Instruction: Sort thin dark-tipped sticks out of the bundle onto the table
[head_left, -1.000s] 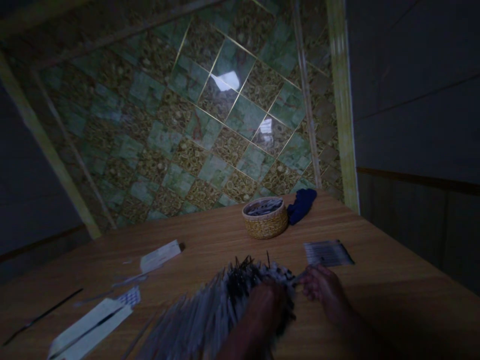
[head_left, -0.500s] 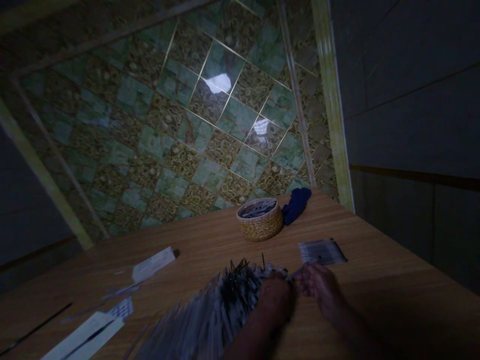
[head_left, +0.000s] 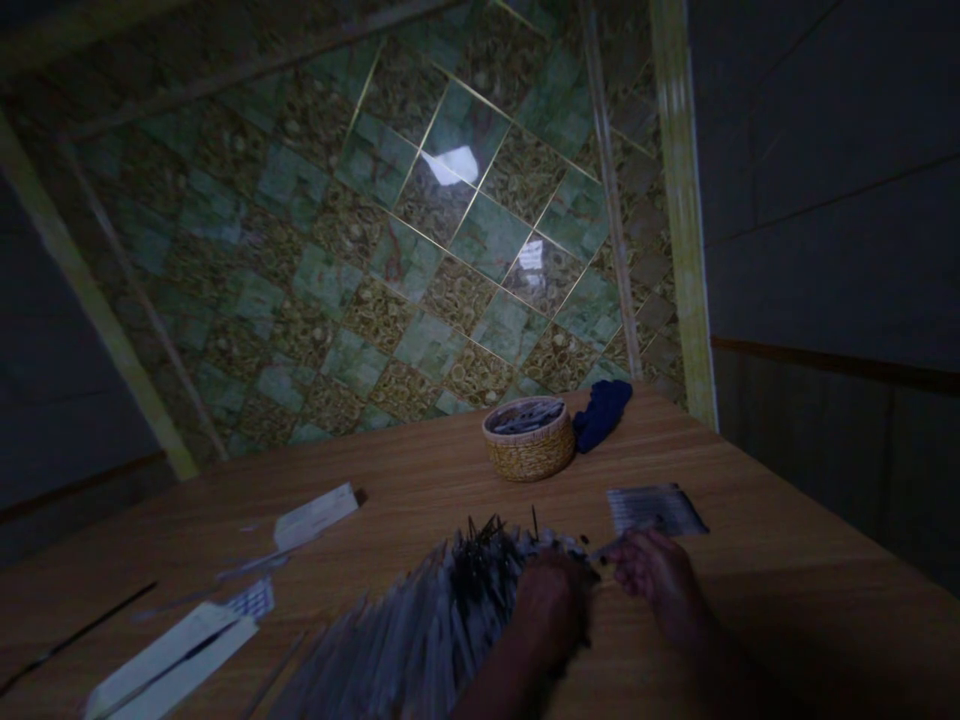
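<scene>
A big heap of clear, thin pens [head_left: 420,620] with dark tips lies on the table in front of me. My left hand [head_left: 553,595] rests at the heap's right end, its fingers curled down and mostly hidden; what they grip cannot be made out. Just right of it, my right hand [head_left: 656,575] pinches a thin pen [head_left: 611,547], its end pointing toward the left hand. Beyond the right hand, a neat row of pens [head_left: 651,508] lies side by side. Small dark bits lie between the hands.
A woven basket [head_left: 531,455] holding pens stands at the back, beside a dark blue cloth [head_left: 604,412]. On the left lie a white box [head_left: 316,515], an opened pale carton [head_left: 169,660] and a dark thin rod [head_left: 79,637]. A tiled wall [head_left: 420,250] rises behind the wooden table [head_left: 420,475].
The view has shifted slightly, so everything sits a little further right. Both hands stay by the heap's right end, with the pen still in my right hand; dark bits between them show more clearly.
</scene>
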